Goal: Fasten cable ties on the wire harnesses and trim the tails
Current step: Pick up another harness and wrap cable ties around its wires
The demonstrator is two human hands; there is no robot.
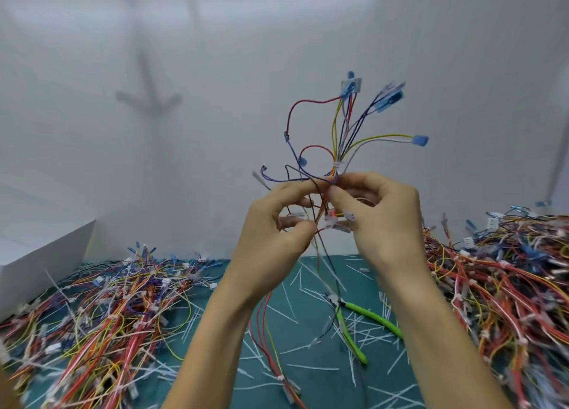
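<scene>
Head view. A wire harness (pixel 337 156) is held upright in mid-air above a teal mat (pixel 326 270), between the two raised hands. The left hand (pixel 274 224) and the right hand (pixel 381 220) meet at the bundle's waist, each with thumb and forefinger curled in and pinching the gathered wires; the fingertips of both hands nearly touch there. Just above the pinch a white cable tie (pixel 337 164) circles the bundle, and above it the wires fan out to blue terminals (pixel 420 139). White connectors (pixel 335 220) hang in the gap between the palms, and loose wire ends trail down past the left wrist toward the mat. Green-handled cutters (pixel 365 324) lie on the mat below the right forearm, untouched, among scattered white tie tails (pixel 286 313). Heaps of harnesses lie on either side: a left pile (pixel 107 316) and a right pile (pixel 508 273). A white box (pixel 37 251) stands at far left
</scene>
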